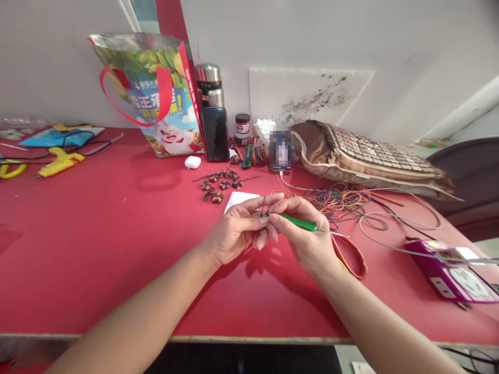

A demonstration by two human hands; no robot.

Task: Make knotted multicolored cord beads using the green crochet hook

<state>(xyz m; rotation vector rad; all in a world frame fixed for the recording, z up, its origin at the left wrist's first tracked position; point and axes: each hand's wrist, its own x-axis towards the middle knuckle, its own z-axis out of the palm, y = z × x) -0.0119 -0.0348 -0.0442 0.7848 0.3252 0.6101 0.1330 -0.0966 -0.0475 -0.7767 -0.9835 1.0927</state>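
Observation:
My left hand (237, 228) and my right hand (302, 234) meet above the middle of the red table (97, 249). The right hand pinches a thin tool with a green handle (300, 223), its metal tip pointing left into my left fingers. The left hand's fingers are pinched together on thin coloured cord (262, 208) at the tool's tip. Orange-handled scissors (351, 257) lie on the table just under and right of my right hand. A white card (238, 199) lies just beyond my left hand.
Several small multicoloured knotted pieces (220, 183) lie behind the card. A tangle of coloured cords (341, 197) spreads to the right. A printed bag (156, 93), flask (209, 85), two phones (215, 133), a cushion (366, 156), yellow glue gun (60, 161) and purple power strip (452, 272) surround.

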